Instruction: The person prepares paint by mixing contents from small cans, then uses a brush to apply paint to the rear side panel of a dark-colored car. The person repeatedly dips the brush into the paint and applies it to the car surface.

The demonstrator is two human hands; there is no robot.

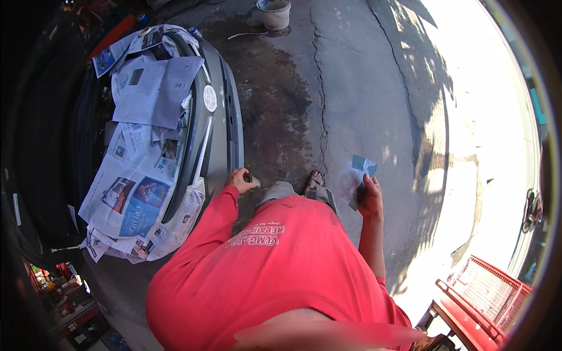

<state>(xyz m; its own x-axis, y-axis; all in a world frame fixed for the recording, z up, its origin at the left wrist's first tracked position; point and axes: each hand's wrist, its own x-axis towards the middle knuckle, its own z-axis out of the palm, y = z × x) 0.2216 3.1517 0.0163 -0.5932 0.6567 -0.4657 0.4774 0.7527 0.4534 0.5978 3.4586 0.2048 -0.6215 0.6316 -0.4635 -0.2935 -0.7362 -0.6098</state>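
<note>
Beyond the wearer's red shirt [316,269], the left hand [239,180] grasps a small tape-like roll [256,182] beside a gray car [218,137] draped with newspaper sheets [146,88], the right hand [370,198] grips translucent plastic [349,180] above concrete [363,99], and a whitish bucket [276,17] stands farther off.

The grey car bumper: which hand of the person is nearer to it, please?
Left. The left hand is just beside the bumper, holding a small round object; contact is unclear. The right hand is farther, out to the person's right, holding a bluish sheet.
</note>
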